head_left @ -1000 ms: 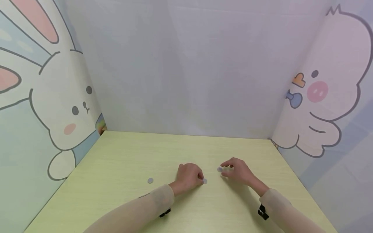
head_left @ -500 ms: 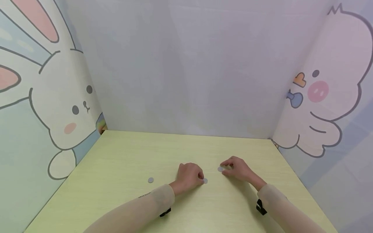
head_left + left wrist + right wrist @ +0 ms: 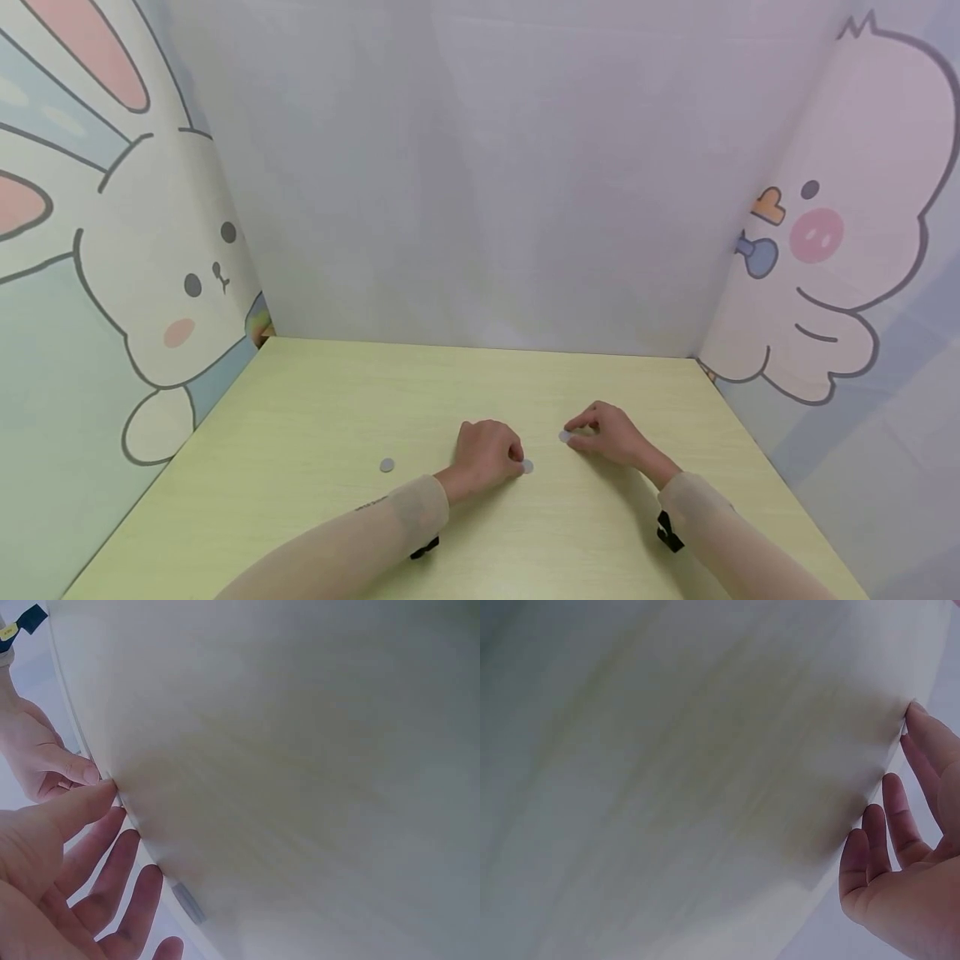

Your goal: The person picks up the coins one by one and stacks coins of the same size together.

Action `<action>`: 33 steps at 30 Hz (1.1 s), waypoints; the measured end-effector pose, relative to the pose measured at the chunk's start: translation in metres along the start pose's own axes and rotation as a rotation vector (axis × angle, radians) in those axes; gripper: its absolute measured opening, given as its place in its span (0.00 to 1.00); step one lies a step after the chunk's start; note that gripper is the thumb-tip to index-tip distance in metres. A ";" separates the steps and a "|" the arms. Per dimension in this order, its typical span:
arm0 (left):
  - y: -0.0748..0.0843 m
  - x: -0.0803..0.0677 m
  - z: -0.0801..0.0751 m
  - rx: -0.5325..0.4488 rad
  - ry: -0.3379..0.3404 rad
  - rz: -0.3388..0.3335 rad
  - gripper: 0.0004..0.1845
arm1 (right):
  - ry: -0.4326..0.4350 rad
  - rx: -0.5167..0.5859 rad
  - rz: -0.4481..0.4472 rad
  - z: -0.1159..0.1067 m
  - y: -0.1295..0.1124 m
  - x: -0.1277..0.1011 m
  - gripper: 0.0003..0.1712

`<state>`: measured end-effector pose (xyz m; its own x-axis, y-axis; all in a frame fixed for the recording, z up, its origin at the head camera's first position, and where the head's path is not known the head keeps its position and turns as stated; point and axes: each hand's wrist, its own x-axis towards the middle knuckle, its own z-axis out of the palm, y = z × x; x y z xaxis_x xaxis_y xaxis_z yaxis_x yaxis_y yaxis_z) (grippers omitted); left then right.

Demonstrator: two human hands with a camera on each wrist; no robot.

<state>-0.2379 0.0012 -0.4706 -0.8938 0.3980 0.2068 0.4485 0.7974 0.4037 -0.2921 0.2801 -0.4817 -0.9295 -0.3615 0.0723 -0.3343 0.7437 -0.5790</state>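
Note:
Three small, flat, grey, coin-like discs lie on the pale yellow table. In the head view my left hand (image 3: 487, 454) pinches the middle disc (image 3: 528, 467) at its edge between thumb and index finger; the fingers partly cover it. To the right, my right hand (image 3: 611, 435) has thumb and index finger at opposite edges of another disc (image 3: 564, 436). The third disc (image 3: 387, 465) lies untouched to the left of my left hand. The left wrist view shows a grey disc (image 3: 189, 902) edge-on beyond the fingertips. My right hand (image 3: 922, 832) has its other fingertips at the tabletop.
The table (image 3: 360, 383) runs back to a plain pale curtain (image 3: 480, 183). Side walls carry a cartoon rabbit (image 3: 172, 275) on the left and a cartoon chick (image 3: 847, 192) on the right. Black straps (image 3: 670, 532) show at the sleeves.
My right hand has shifted slightly left, and its thumb and index finger have come in against the right disc. My left hand and the discs stay in place.

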 end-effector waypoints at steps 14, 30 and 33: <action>0.001 -0.001 -0.002 -0.017 0.004 0.004 0.08 | 0.013 -0.004 0.017 0.002 0.000 0.002 0.09; 0.000 0.000 -0.002 -0.017 0.000 0.014 0.09 | -0.011 -0.051 -0.124 0.000 0.005 0.005 0.08; 0.000 0.000 -0.003 -0.018 0.001 0.024 0.08 | -0.002 -0.057 -0.151 0.001 0.005 0.006 0.07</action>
<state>-0.2379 -0.0003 -0.4684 -0.8827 0.4167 0.2175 0.4700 0.7790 0.4149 -0.2996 0.2810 -0.4852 -0.8679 -0.4727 0.1528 -0.4781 0.7115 -0.5149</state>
